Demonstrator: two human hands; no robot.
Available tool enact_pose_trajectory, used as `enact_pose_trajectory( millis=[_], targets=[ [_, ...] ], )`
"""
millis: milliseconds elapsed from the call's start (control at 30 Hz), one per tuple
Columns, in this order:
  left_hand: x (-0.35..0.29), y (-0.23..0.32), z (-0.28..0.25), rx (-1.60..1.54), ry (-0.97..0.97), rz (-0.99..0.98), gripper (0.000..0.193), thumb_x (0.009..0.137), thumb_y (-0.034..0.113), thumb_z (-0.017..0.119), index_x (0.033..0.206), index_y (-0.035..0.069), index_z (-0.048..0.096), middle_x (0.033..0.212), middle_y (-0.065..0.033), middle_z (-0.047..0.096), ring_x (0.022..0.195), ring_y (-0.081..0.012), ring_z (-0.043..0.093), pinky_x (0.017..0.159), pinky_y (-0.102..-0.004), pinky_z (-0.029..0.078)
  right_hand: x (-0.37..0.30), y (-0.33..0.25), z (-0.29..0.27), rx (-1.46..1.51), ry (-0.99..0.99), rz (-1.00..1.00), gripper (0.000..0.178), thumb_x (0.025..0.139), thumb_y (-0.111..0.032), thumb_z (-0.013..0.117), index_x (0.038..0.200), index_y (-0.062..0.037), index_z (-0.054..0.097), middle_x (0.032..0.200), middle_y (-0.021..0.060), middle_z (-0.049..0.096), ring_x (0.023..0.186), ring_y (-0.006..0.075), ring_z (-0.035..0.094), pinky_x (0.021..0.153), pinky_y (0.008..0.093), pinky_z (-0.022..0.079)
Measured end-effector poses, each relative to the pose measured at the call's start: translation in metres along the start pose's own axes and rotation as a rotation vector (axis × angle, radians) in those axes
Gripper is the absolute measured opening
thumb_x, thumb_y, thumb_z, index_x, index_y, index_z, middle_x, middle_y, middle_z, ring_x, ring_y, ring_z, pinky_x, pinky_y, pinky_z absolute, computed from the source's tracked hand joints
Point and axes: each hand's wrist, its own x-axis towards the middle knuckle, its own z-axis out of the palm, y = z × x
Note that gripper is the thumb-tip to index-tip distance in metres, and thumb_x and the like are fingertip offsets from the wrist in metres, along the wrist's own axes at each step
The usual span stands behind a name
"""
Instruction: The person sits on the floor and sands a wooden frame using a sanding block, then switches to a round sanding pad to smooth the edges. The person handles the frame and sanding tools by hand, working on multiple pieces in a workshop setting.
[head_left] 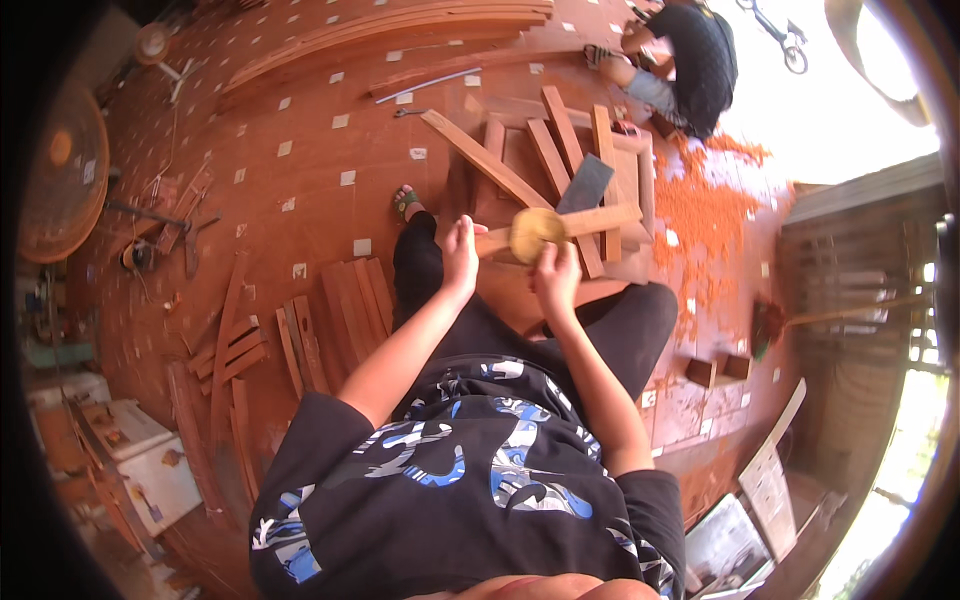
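A wooden strip (605, 218) lies crosswise in front of me, over other pieces of wood. At its left end is my left hand (461, 262), closed about the end with the thumb along it; part of the grip is hidden. Pinched in my right hand (556, 277) is a round yellow disc that looks like sandpaper (536, 235), held against the strip's middle. The disc hides the wood under it. Just beyond, a dark grey rectangular sheet (586, 184) rests on several loose wooden bars (484, 160), spread over a wooden frame (647, 185).
Stacked boards (350, 305) lie left of my legs, and long planks (390, 35) at the far side. Orange shavings (700, 215) cover the floor to the right. A person (695, 65) crouches at the far right. A large fan (70, 165) stands far left.
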Motion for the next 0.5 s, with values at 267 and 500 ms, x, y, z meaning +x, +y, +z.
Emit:
enact_pose_trajectory(
  millis=[267,500],
  targets=[
    [0.006,-0.011,-0.004,-0.141,-0.061,0.072,0.026,0.112,0.032,0.047,0.103,0.008,0.049,0.087,-0.0091,0.065,0.068,-0.0133,0.063,0.048,-0.0275,0.054,0.081,0.030,-0.074,-0.203,0.197,-0.220,0.025,0.102,-0.020,0.059,0.093,0.0030,0.060,0.063,0.0126,0.065,0.053,0.0209,0.067,0.048,0.0366,0.051],
    [0.002,-0.009,0.001,-0.097,-0.023,0.140,0.023,0.112,0.029,0.048,0.103,0.008,0.051,0.093,-0.0036,0.059,0.084,-0.0119,0.065,0.051,-0.0272,0.053,0.037,0.039,-0.015,-0.102,0.168,-0.243,0.020,0.099,-0.016,0.057,0.100,0.0036,0.062,0.081,0.0255,0.067,0.076,0.0423,0.068,0.075,0.0488,0.054]
  ],
)
